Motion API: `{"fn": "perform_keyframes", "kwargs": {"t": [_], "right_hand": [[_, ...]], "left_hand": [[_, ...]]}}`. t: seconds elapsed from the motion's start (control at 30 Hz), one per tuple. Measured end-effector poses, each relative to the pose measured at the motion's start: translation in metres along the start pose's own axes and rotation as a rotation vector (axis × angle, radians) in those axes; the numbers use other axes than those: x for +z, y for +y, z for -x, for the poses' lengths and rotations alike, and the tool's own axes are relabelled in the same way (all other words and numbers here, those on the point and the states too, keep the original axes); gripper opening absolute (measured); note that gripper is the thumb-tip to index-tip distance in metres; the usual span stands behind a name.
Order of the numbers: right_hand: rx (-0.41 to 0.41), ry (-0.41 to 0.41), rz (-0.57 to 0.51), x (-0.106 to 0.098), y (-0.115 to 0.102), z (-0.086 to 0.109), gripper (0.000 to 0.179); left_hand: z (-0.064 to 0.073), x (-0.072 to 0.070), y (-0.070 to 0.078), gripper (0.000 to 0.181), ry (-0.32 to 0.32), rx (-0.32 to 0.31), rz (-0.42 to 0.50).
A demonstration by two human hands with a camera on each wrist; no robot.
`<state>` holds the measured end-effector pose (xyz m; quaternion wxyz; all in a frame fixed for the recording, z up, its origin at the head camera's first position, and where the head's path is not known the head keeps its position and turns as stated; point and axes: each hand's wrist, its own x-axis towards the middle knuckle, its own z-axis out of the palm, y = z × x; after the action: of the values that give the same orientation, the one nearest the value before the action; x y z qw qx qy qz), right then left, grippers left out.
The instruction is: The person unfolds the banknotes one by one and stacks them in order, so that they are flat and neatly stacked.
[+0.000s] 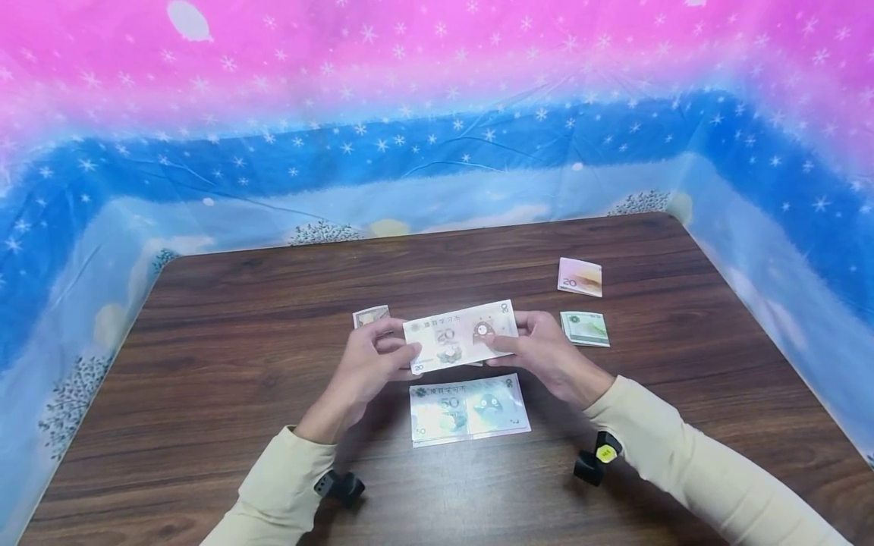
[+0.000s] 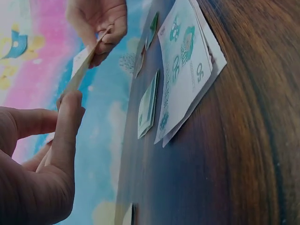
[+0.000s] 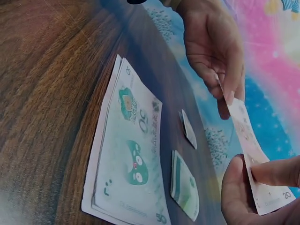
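A play banknote marked 20 (image 1: 460, 337) is stretched between both hands above the table. My left hand (image 1: 369, 356) pinches its left end, thumb on the printed face. At the other end, my right hand (image 1: 546, 353) pinches it with the thumb in front and fingers behind. In the right wrist view the note (image 3: 243, 129) runs between the left hand (image 3: 213, 51) and the right thumb and fingers. Below the hands lies a small stack of play banknotes marked 50 (image 1: 471, 409), its edges slightly uneven.
Toward the right lie a folded pink 20 note (image 1: 580, 277) and a folded green note (image 1: 585, 329). A folded brownish note (image 1: 371, 315) is partly hidden behind the left hand. Another folded green note (image 2: 148, 105) sits just beyond the 50 stack. Snowflake-patterned cloth (image 1: 437, 144) surrounds the table.
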<state>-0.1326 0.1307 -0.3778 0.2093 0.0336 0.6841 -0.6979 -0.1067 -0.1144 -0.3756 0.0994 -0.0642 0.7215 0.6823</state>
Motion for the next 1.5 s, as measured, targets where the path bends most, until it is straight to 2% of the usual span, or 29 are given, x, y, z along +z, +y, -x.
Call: {"fn": "perform_keyframes", "kwargs": {"t": [0.13,0.2,0.33,0.63,0.8,0.93,1.17,1.33,1.5], "right_hand": [[0.005,-0.013,0.025,-0.005,0.001,-0.001,0.040],[-0.003,-0.002,0.080,-0.008,0.000,-0.001,0.038],[-0.023,0.023,0.225,-0.016,-0.002,0.001,0.030],[-0.055,-0.054,0.454,-0.023,0.003,0.008,0.025],[-0.175,-0.112,0.603,-0.023,0.011,0.010,0.024],[-0.236,-0.143,0.718,-0.024,0.017,0.011,0.026],[-0.244,-0.157,0.817,-0.021,0.026,0.012,0.025],[-0.285,-0.109,0.941,-0.019,0.032,0.011,0.031],[-0.304,-0.049,1.048,-0.018,0.033,0.013,0.044]], "left_hand": [[-0.001,-0.005,-0.001,0.033,-0.031,-0.045,0.038],[0.001,-0.008,0.000,0.037,-0.054,-0.053,0.026],[0.005,-0.014,0.002,0.042,-0.114,-0.053,-0.048],[0.011,-0.017,-0.001,0.045,-0.300,-0.043,-0.253],[0.013,-0.013,-0.003,0.043,-0.354,-0.055,-0.372],[0.014,-0.010,-0.007,0.039,-0.376,-0.053,-0.461],[0.015,-0.004,-0.013,0.031,-0.381,-0.017,-0.615],[0.016,-0.002,-0.016,0.029,-0.348,0.028,-0.706],[0.015,-0.001,-0.017,0.038,-0.311,0.038,-0.773]]}}
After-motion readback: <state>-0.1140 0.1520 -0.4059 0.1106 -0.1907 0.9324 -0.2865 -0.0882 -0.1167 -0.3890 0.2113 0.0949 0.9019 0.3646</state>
